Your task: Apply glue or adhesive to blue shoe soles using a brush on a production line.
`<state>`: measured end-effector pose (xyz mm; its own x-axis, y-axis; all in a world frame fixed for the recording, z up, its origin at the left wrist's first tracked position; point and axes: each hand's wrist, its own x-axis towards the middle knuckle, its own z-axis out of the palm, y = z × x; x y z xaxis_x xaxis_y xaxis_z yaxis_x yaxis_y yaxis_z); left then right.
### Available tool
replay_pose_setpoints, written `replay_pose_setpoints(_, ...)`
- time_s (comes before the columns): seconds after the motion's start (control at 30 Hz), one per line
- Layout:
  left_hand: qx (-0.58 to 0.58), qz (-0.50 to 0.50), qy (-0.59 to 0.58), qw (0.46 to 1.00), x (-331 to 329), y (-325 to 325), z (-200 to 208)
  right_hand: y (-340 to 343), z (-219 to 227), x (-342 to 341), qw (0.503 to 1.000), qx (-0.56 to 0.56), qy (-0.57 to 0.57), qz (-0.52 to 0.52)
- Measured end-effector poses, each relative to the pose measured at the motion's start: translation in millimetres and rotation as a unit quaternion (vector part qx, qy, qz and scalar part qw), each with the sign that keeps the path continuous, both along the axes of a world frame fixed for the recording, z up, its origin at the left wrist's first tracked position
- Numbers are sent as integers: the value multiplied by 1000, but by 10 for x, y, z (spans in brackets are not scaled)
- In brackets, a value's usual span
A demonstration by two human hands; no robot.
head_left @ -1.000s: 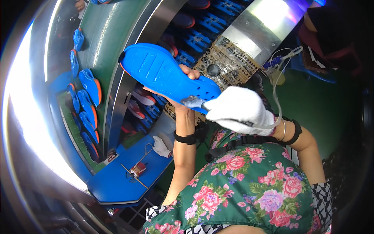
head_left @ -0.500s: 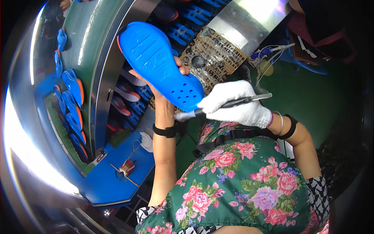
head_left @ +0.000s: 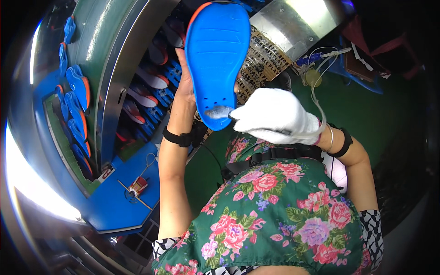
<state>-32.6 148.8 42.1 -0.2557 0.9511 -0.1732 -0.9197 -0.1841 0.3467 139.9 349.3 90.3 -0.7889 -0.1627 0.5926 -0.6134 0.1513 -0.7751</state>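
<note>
My bare left hand (head_left: 184, 82) grips a blue insole (head_left: 217, 55) with an orange edge from behind. Its thumb shows along the left side, and the other fingers are mostly hidden by the insole. The insole stands nearly upright with its grooved underside toward me and its narrow, holed end at the bottom. My right hand (head_left: 275, 114), in a white glove, is closed round a slim dark-handled brush (head_left: 218, 112) with a clear tube running from its back end. The brush's pale, flat tip lies against the insole's lower end, covering some of the holes.
On the left, a curved green conveyor (head_left: 103, 32) with a metal rim carries several blue-and-orange insoles (head_left: 79, 87). More insoles (head_left: 142, 97) sit on a rack below the rim. A blue table (head_left: 110, 206) is at lower left. Taped cardboard (head_left: 263, 57) lies beyond my hands.
My left hand has turned the insole from slanted to nearly upright and raised it slightly. The brush, held beside my left wrist before, now touches the insole's lower end.
</note>
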Motion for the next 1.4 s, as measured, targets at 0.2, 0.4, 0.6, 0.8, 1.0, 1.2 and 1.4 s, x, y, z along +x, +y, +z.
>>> replay_pose_setpoints(0.2,-173,21,69,982,-75,-110,-169,-32,-29,-36,991,45,-33,118)
replay_pose_setpoints(0.4,-326,24,186,927,-35,62,150,52,10,-187,979,-67,-162,104)
replay_pose_setpoints(0.6,-66,116,-94,987,250,31,-114,271,215,-245,921,-223,-313,-73)
replay_pose_setpoints(0.8,-211,254,15,944,666,207,13,458,251,-449,974,-49,-181,-125)
replay_pose_setpoints(1.0,-164,117,-109,974,703,-73,-93,442,239,-331,984,-21,-143,-100)
replay_pose_setpoints(1.2,-23,231,-229,946,817,59,209,344,304,-238,986,-12,-82,-148)
replay_pose_setpoints(1.4,28,248,-54,967,820,321,-25,335,408,-290,977,-20,-60,-202)
